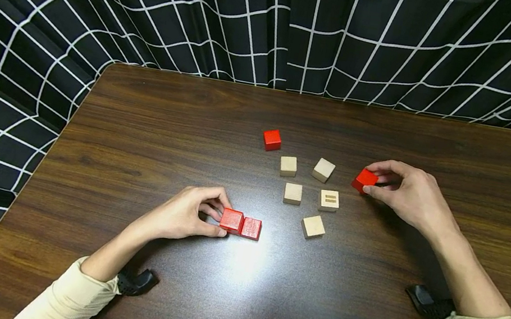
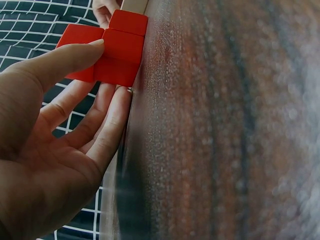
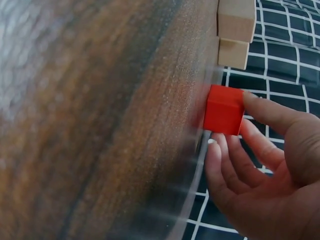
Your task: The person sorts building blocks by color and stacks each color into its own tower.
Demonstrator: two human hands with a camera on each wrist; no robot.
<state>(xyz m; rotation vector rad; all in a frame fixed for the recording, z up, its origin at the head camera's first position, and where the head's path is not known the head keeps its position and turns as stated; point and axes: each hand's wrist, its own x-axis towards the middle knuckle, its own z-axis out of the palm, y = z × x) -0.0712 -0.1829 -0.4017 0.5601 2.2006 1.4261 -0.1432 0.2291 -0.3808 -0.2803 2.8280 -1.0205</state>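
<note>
My left hand (image 1: 190, 212) pinches an upper red cube (image 2: 80, 34) between thumb and fingers. That cube sits on a lower red cube (image 2: 119, 71), with the thumb tip at the line between them. Right against this pair, on its right side in the head view, is another red cube (image 1: 251, 229) on the table. On the right, my right hand (image 1: 415, 196) pinches a single red cube (image 1: 363, 181), thumb on the near side and fingers on the far side. In the right wrist view this red cube (image 3: 223, 111) is close to the tabletop.
Several plain wooden cubes (image 1: 293, 193) are scattered between the hands, one cube (image 1: 329, 200) marked with two brown bars. Behind them lies a loose red cube (image 1: 272, 139). A dark brown wooden table (image 1: 164, 126) bears everything, and black curtains (image 1: 240, 14) with white grid lines hang around it.
</note>
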